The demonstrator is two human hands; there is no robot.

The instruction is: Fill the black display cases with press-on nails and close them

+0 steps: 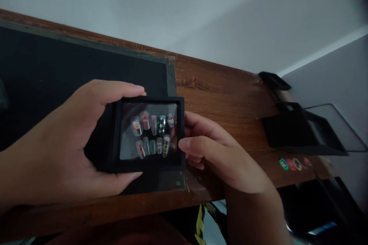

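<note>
Between both hands I hold a black-framed display case with a clear window. Inside it, two rows of decorated press-on nails show, some clear, some dark green with white stars, some with red designs. My left hand wraps the case's left side, its upper finger along the top edge and another finger along the bottom edge. At the right edge, my right hand pinches the frame, thumb on the front and fingers partly hidden behind. The case is held above the table, nearly level.
A black mat with a grey border covers the left part of the wooden table. Toward the right stand black boxes, with several small round stickers near them. A pale wall rises behind.
</note>
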